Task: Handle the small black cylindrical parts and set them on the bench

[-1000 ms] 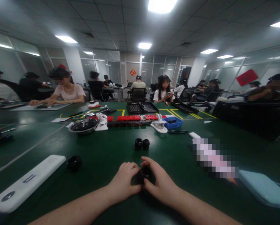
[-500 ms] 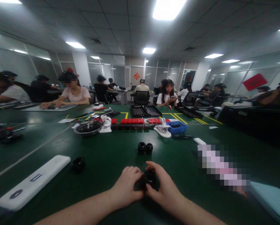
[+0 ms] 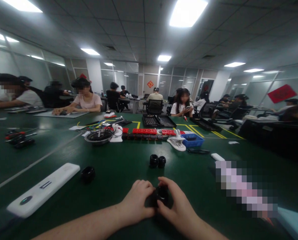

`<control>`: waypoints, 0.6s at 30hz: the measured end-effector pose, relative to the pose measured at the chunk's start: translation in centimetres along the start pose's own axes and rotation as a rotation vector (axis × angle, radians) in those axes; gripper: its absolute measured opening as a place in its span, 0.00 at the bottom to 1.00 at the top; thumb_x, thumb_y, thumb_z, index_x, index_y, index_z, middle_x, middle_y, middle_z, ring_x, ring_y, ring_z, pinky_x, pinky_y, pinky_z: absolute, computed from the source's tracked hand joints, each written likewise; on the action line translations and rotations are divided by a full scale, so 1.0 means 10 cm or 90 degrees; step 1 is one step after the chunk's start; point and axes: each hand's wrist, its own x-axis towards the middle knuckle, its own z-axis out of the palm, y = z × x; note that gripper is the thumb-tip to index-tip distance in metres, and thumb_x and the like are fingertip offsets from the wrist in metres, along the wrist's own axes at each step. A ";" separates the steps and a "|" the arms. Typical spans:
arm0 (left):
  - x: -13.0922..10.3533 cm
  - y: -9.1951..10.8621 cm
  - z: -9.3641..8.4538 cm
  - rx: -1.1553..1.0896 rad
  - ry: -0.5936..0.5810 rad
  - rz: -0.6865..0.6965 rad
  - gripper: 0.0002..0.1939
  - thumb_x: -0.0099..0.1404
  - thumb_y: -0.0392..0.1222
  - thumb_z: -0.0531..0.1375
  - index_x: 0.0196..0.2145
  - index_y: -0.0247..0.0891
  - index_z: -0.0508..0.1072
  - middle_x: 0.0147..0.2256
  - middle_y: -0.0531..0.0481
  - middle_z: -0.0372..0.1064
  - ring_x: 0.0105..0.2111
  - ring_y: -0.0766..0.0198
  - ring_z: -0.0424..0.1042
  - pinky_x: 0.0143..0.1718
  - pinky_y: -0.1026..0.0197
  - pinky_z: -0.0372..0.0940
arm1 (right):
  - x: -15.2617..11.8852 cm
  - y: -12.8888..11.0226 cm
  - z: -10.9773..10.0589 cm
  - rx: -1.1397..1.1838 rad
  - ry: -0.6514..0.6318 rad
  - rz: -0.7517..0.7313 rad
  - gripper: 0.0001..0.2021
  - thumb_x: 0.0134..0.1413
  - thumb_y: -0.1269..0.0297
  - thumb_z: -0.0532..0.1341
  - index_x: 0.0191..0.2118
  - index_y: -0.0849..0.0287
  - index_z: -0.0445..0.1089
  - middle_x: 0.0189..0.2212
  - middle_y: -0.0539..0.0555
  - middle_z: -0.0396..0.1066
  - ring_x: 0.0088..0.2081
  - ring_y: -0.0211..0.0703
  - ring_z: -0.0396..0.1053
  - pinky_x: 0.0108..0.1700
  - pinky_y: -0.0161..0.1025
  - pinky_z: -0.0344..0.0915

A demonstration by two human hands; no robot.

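Observation:
Low in the middle of the head view, a glossy black ring-shaped fitting [image 3: 162, 194] with a dark hole is held between both hands. My left hand [image 3: 137, 201] is curled against its left side, fingertips partly hidden. My right hand [image 3: 179, 204] grips it from the right, thumb below and index finger arched above. Two similar black fittings [image 3: 154, 160] stand side by side just beyond my hands. Another black fitting [image 3: 88, 174] lies off to the left.
A long white device [image 3: 45, 190] lies left on the green table [image 3: 119, 173]. Farther back are a bowl of cables [image 3: 99, 137], white clamps [image 3: 176, 141], red blocks [image 3: 145, 131] and a blue bin [image 3: 193, 140]. Right, a pixelated item [image 3: 246, 190] lies near a pale-blue object [image 3: 293, 220]. Other people sit beyond.
The camera view has turned slightly left, so everything sits a little farther right. Both hands keep hold of the black fitting, with hardly any change in grip.

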 end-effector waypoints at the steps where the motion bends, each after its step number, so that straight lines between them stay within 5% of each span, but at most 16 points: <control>1: 0.00 0.00 0.00 0.003 -0.002 0.001 0.12 0.52 0.43 0.62 0.35 0.40 0.68 0.37 0.52 0.63 0.38 0.58 0.61 0.41 0.58 0.55 | -0.01 -0.01 -0.01 0.001 -0.005 -0.010 0.27 0.41 0.76 0.57 0.52 0.59 0.57 0.45 0.57 0.65 0.47 0.48 0.63 0.51 0.47 0.59; 9: 0.00 0.00 -0.02 0.012 -0.005 0.007 0.14 0.52 0.47 0.62 0.36 0.41 0.69 0.37 0.51 0.62 0.37 0.57 0.61 0.40 0.57 0.55 | 0.01 -0.06 -0.05 -0.037 -0.013 0.038 0.29 0.42 0.68 0.62 0.53 0.60 0.55 0.47 0.59 0.63 0.48 0.52 0.61 0.51 0.50 0.59; 18: 0.00 0.00 -0.01 0.026 0.009 0.024 0.14 0.52 0.46 0.63 0.35 0.40 0.68 0.37 0.52 0.64 0.37 0.58 0.62 0.40 0.58 0.55 | 0.01 0.02 0.01 -0.007 0.017 0.004 0.28 0.42 0.74 0.58 0.53 0.58 0.54 0.41 0.55 0.65 0.44 0.47 0.65 0.49 0.47 0.60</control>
